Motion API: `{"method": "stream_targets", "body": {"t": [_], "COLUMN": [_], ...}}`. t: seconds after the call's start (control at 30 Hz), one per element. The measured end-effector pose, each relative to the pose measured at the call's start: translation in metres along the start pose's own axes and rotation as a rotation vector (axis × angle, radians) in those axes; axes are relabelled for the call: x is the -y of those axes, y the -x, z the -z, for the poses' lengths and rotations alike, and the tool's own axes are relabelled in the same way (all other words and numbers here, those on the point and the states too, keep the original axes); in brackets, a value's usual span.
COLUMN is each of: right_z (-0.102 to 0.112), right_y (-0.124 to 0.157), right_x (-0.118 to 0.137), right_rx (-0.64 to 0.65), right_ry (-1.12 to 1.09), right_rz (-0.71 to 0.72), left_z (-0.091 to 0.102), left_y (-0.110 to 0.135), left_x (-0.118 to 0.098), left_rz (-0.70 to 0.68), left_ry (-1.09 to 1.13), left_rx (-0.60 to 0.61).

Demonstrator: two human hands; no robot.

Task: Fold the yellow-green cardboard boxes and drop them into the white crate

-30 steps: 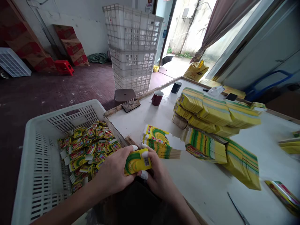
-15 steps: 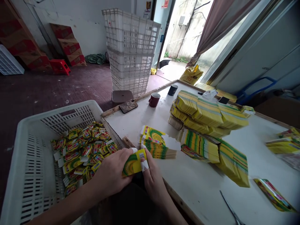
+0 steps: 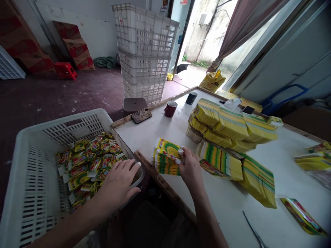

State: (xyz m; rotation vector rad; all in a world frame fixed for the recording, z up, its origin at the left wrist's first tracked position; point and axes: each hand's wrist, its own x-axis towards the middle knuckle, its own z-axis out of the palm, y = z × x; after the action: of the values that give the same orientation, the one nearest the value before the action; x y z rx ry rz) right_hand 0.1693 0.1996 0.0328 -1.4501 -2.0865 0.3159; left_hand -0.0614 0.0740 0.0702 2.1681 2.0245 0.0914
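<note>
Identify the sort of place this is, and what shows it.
Probably a small packing workshop: stacks of flat yellow-and-green cartons on a white table, a plastic basket beside it holding many small boxes, and more slotted crates piled behind.

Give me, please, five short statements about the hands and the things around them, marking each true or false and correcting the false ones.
1. The right hand touches the stack of flat cartons. True.
2. The left hand grips the maroon mug. False: the left hand is open, and the maroon mug stands on the table.
3. The white crate contains many small packs. True.
4. The phone lies inside the white crate. False: the phone lies near a corner of the table.
5. The black cup stands beyond the maroon mug, seen from the camera. True.
</note>
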Motion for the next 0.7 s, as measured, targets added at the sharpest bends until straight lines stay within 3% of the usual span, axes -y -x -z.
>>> {"method": "stream_targets", "body": {"t": [0.23, 0.3, 0.37, 0.43, 0.53, 0.6, 0.7], "right_z": [0.001, 0.003, 0.005, 0.004, -0.005, -0.014, -0.026], "right_y": [0.004, 0.011, 0.022, 0.037, 0.060, 0.070, 0.078], "right_x": [0.007, 0.018, 0.038, 0.064, 0.104, 0.123, 0.137], "right_rx": [-0.165, -0.203, -0.142, 0.036, 0.328, 0.373, 0.298], "right_ry": [-0.291, -0.498, -0.758, -1.010, -1.355, -1.514, -1.520], "right_rz": [-0.045, -0.077, -0.105, -0.122, -0.201, -0.273, -0.336], "left_z": [0.001, -0.005, -0.010, -0.011, -0.010, -0.010, -0.016], "left_y": [0.005, 0.005, 0.005, 0.003, 0.003, 0.004, 0.007], "left_x": [0.002, 0.002, -0.002, -0.009, -0.019, -0.022, -0.019], "left_rz": [-0.070, -0.072, -0.068, -0.046, 0.040, 0.125, 0.274], "left_ry": [0.308, 0.515, 0.827, 1.176, 1.503, 1.625, 1.703], "left_rx": [0.245, 0.265, 0.235, 0.142, -0.057, -0.207, -0.441]}}
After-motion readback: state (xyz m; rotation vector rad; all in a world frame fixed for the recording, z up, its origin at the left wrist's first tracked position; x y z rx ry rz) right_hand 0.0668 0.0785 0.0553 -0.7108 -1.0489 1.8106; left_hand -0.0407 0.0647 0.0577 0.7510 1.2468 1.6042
